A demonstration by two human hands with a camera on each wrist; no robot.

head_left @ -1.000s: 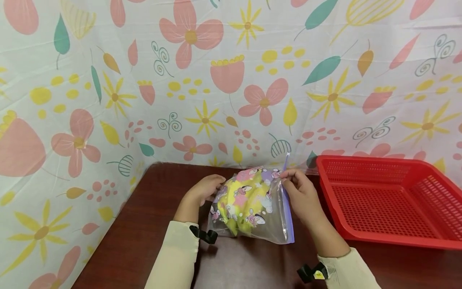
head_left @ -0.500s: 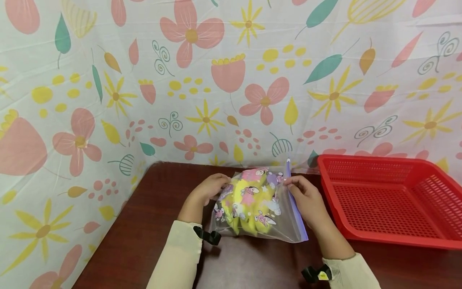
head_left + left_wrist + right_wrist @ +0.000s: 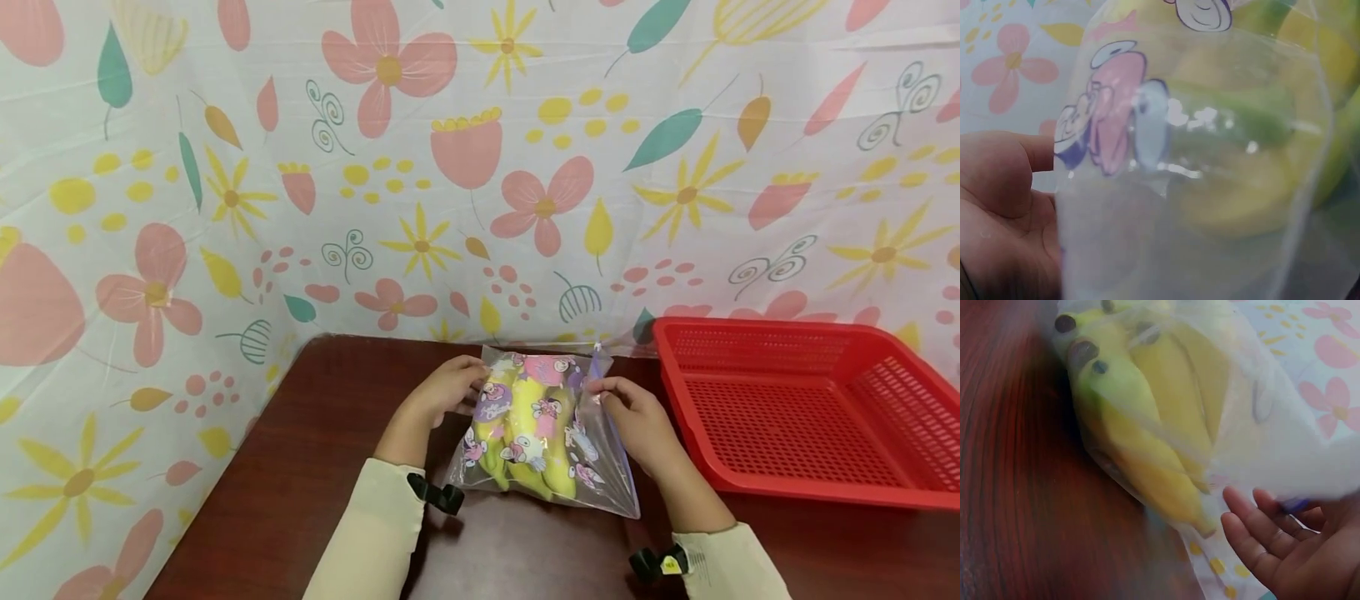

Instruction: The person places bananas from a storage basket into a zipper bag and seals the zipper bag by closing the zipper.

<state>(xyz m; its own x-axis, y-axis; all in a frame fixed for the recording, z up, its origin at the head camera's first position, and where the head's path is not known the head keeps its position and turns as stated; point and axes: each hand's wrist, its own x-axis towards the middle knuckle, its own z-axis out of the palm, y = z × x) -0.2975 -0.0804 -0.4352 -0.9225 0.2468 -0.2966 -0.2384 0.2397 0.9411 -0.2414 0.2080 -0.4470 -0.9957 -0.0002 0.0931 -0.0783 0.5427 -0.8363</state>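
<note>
A clear zip bag [image 3: 592,454] with pink and purple cartoon prints stands tilted in the middle of the table. Inside it are several yellow bananas [image 3: 1147,450], greenish toward one end. My left hand [image 3: 448,387] is at the bag's left side, fingers right at its upper edge. In the left wrist view its palm faces the camera, and the fingertips are hidden behind the plastic. My right hand [image 3: 637,417] pinches the purple zip strip along the bag's right edge. The right wrist view shows a bit of purple between its fingers, the other fingertips beside the bag.
A red perforated plastic basket [image 3: 806,487] stands on the right, close beyond my right forearm. The dark brown wooden table [image 3: 300,450] ends at a floral cloth [image 3: 420,183] hanging behind and to the left. Black wrist mounts [image 3: 437,493] sit on both sleeves.
The bag has turned and flattened, so its printed front and the bananas show more fully, hanging more upright. Its zip edge has shifted slightly right with my right hand; my left hand stays beside it.
</note>
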